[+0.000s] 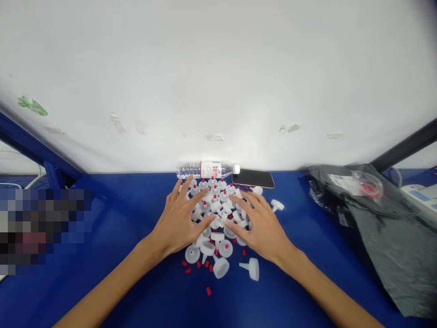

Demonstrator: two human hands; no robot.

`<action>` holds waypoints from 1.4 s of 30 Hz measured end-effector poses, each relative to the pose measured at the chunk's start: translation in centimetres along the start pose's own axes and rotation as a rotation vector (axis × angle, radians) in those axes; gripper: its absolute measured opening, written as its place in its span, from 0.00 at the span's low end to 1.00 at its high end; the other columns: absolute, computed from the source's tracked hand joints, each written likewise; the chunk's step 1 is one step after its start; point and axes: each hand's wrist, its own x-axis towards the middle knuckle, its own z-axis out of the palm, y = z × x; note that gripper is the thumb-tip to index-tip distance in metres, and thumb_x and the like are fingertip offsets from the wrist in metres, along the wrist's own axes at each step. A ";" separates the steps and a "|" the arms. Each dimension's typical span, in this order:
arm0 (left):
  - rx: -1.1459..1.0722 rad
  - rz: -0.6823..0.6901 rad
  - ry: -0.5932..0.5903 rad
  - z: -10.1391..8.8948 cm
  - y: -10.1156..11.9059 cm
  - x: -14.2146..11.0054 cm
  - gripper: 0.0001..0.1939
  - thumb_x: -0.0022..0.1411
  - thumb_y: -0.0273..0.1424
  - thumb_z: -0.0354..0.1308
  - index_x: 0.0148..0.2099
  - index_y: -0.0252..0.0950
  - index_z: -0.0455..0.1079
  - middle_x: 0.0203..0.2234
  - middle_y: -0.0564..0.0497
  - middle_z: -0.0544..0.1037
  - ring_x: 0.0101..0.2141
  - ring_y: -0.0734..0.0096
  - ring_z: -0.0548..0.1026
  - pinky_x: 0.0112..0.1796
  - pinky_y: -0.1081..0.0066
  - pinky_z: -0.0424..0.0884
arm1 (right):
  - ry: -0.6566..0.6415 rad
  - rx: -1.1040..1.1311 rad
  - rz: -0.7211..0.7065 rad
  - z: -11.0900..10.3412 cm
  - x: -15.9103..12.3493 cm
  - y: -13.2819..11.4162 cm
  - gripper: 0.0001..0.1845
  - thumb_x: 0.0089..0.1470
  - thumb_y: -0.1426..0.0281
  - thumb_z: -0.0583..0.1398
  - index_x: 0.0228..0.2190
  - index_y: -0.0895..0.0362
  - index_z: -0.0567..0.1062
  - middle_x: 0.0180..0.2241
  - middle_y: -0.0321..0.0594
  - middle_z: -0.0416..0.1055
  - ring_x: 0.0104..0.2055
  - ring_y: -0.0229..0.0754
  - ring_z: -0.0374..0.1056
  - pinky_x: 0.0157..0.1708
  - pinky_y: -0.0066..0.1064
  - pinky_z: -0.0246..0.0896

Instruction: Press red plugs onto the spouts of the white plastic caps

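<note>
From here the heap of white plastic caps [215, 207] lies on the blue table [153, 291] at the middle of the frame, a little below centre, squarely between the two hands. The left hand [180, 216] is at its left edge and the right hand [266, 223] at its right edge, each reaching inward with fingers fanned and thumbs pointing toward the middle. Both look loose and open, grasping nothing that I can make out, though whether the fingertips press on the caps or hang just over them I can't tell. The heap seems to run longest up and down the frame, from just below the clear bottle [210, 170] to the stray red bits [209, 290] at lower centre, so the hands flank its long sides, and neither is plainly nearer the middle. The bottle lies crosswise above it, its white lid to the right, beside the dark phone [256, 178]. Two caps sit apart, both nearer the right hand: one upper right of it [277, 205], one lower left [253, 269], on its side with the spout leftward.
</note>
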 end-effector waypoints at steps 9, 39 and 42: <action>-0.135 0.120 0.061 1.0 0.9 0.4 0.14 0.70 0.37 0.56 0.52 0.37 0.74 0.49 0.42 0.72 0.56 0.50 0.67 0.56 0.46 0.67 | 0.145 0.208 -0.033 -0.4 0.5 -0.1 0.12 0.67 0.66 0.56 0.49 0.52 0.75 0.50 0.44 0.74 0.53 0.49 0.68 0.55 0.46 0.62; -0.326 0.053 0.101 -1.3 -0.7 6.0 0.13 0.70 0.29 0.51 0.48 0.39 0.77 0.45 0.48 0.81 0.47 0.61 0.78 0.50 0.59 0.72 | -0.076 0.111 -0.119 -0.3 7.9 0.0 0.24 0.64 0.55 0.60 0.56 0.52 0.75 0.54 0.49 0.75 0.55 0.56 0.71 0.51 0.50 0.70; -0.303 0.077 0.059 0.6 -1.1 6.0 0.12 0.67 0.28 0.54 0.49 0.39 0.78 0.45 0.47 0.81 0.47 0.59 0.78 0.49 0.59 0.74 | -0.087 0.166 -0.112 0.8 8.2 0.3 0.14 0.65 0.61 0.60 0.46 0.53 0.81 0.47 0.45 0.79 0.46 0.49 0.77 0.46 0.42 0.72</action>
